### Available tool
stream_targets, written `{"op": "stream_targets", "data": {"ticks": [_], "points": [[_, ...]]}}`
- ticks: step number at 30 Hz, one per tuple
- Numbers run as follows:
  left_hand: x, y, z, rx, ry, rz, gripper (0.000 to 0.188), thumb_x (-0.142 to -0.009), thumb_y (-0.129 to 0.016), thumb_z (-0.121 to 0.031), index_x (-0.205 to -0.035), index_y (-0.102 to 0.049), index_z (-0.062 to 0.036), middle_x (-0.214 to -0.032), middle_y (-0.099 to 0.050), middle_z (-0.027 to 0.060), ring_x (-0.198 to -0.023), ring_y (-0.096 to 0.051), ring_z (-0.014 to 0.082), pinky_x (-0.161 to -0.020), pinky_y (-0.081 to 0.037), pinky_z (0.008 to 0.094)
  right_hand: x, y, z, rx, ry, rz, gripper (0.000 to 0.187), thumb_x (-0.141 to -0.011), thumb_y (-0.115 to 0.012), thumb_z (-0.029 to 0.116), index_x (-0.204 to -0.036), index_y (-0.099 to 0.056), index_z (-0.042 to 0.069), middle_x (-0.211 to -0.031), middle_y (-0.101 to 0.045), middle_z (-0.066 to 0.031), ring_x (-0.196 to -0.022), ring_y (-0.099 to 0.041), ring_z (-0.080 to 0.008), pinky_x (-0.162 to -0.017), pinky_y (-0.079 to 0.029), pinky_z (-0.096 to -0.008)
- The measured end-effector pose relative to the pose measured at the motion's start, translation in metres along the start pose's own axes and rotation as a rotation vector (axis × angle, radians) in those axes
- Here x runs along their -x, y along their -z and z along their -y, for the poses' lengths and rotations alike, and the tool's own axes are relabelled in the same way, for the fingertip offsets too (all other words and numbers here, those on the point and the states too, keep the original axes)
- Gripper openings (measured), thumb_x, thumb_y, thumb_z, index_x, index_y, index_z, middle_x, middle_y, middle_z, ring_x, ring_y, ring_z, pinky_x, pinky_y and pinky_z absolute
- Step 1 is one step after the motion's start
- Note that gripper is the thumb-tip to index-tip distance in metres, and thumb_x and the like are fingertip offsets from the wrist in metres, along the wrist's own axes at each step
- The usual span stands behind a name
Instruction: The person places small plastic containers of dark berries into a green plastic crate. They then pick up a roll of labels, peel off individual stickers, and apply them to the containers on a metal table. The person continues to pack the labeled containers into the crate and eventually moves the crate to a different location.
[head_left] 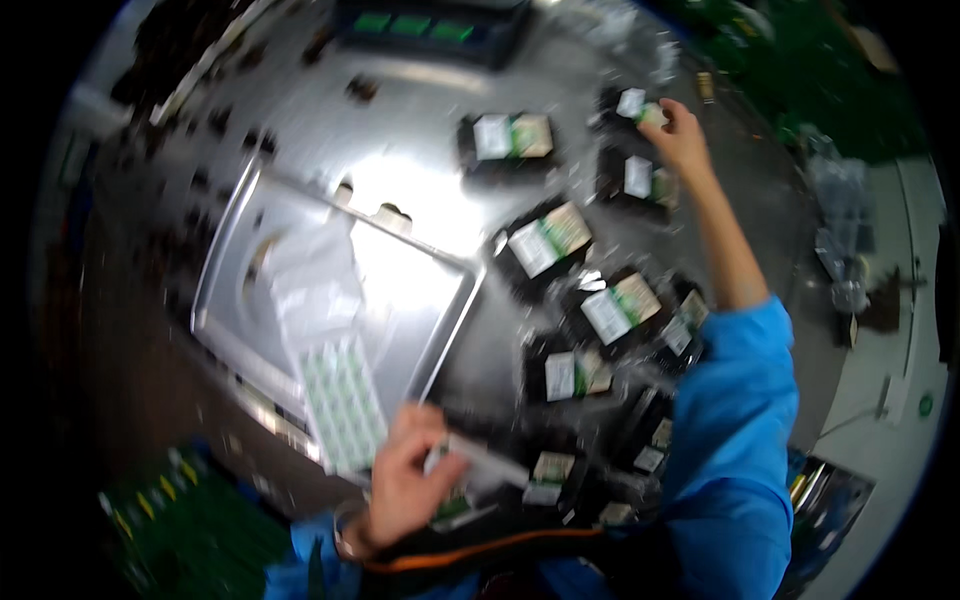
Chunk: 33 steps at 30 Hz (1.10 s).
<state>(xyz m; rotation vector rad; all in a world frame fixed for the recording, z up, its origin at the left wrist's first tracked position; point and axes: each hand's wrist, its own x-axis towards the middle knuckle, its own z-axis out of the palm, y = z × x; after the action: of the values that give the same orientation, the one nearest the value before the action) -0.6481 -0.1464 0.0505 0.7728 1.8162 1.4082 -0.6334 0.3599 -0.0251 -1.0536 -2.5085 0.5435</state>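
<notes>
My right hand (683,142) reaches out to the far right, its thumb and fingers closed on the labelled end of a small dark pack (630,103). Close to my body, my left hand (405,478) is closed on a pale flat strip (487,461), too blurred to identify. Left of that hand, a sheet of green-and-white stickers (341,403) overhangs the near edge of a shallow metal tray (440,345). Dark clear-wrapped packs with white and green labels, such as one pack (545,240) and another pack (617,310), lie between my arms and beyond.
A scale with a green-lit display (412,25) stands at the back of the metal table (400,95). Dark crumbs and clumps (262,140) are scattered at the left. Green crates (190,520) sit at the lower left. Clear plastic wrapping (840,215) hangs at the right.
</notes>
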Motion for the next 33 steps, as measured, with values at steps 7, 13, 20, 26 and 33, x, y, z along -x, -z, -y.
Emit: {"op": "stream_targets", "data": {"ticks": [7, 13, 20, 26, 33], "points": [[0.018, -0.008, 0.010, 0.540, 0.160, -0.441, 0.029, -0.086, -0.054, -0.004, -0.113, -0.044, -0.0004, -0.096, -0.056, 0.0056, -0.082, -0.055, 0.0073, -0.069, -0.045, 0.0204, 0.241, 0.059, 0.231, -0.660, 0.487, 0.616, 0.026, -0.079, -0.062, 0.010, -0.104, -0.061, 0.003, -0.096, -0.063, -0.0069, -0.090, -0.059, -0.0160, -0.078, -0.045, -0.0278], [0.050, 0.007, 0.042, 0.555, 0.154, -0.426, 0.013, -0.088, -0.054, -0.010, -0.096, -0.056, 0.0004, -0.084, -0.061, 0.0020, -0.070, -0.055, 0.0054, -0.061, -0.045, 0.0186, 0.301, 0.043, 0.276, -0.639, 0.455, 0.601, 0.032, -0.077, -0.065, 0.014, -0.106, -0.059, 0.002, -0.094, -0.061, -0.0107, -0.090, -0.057, -0.0227, -0.078, -0.045, -0.0297], [0.101, 0.030, 0.058, 0.437, 0.145, -0.332, 0.016, -0.086, -0.055, -0.004, -0.101, -0.056, 0.0022, -0.094, -0.059, 0.0029, -0.081, -0.053, 0.0047, -0.068, -0.043, 0.0183, 0.277, 0.009, 0.279, -0.515, 0.391, 0.528, 0.022, -0.082, -0.059, 0.013, -0.101, -0.062, 0.001, -0.093, -0.064, -0.0082, -0.082, -0.059, -0.0141, -0.075, -0.046, -0.0264], [0.066, 0.085, 0.059, 0.107, -0.022, -0.358, 0.020, -0.083, -0.057, -0.008, -0.102, -0.058, -0.0006, -0.104, -0.057, 0.0060, -0.102, -0.051, 0.0138, -0.086, -0.040, 0.0267, 0.253, -0.076, 0.275, -0.287, 0.432, 0.524, 0.025, -0.079, -0.058, 0.017, -0.100, -0.061, 0.004, -0.093, -0.059, -0.0161, -0.086, -0.058, -0.0301, -0.077, -0.046, -0.0364], [-0.040, 0.106, 0.079, -0.807, -0.143, -0.376, 0.023, -0.075, -0.063, -0.026, -0.090, -0.065, -0.0083, -0.096, -0.056, 0.0143, -0.092, -0.047, 0.0327, -0.083, -0.032, 0.0445, 0.293, -0.092, 0.273, -0.093, 0.339, 0.308, 0.054, -0.073, -0.064, 0.016, -0.123, -0.046, 0.007, -0.094, -0.051, -0.0155, -0.089, -0.047, -0.0321, -0.080, -0.040, -0.0409]]}}
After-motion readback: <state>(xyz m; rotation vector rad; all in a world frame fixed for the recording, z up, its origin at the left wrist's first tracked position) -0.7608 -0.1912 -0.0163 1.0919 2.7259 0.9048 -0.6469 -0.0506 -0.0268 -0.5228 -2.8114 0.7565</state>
